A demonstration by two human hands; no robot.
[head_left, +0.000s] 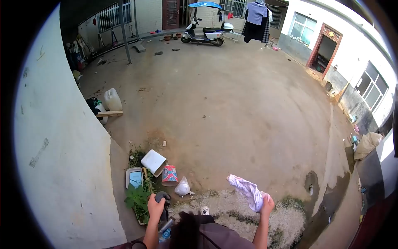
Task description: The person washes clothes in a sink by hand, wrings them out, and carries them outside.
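Note:
My left hand (156, 206) is closed on a dark grey cloth (163, 196) that hangs down beside the green plants (137, 200). On the other side, my right hand (267, 205) grips one end of a pale lilac cloth (247, 191), whose free end swings out to the upper left over wet, rough ground. Between the hands, a tied white plastic bag (183, 187) lies on the ground. Near it are a red and blue patterned tub (169, 175) and a white bucket (153, 162) tipped on its side.
A white wall (62, 145) rises close on the left. Plastic jugs (112, 99) stand by it. Far back are a scooter (205, 35) and hanging clothes (256, 20). Along the right are a doorway (324, 52), a sack (368, 145) and a wet channel (338, 195).

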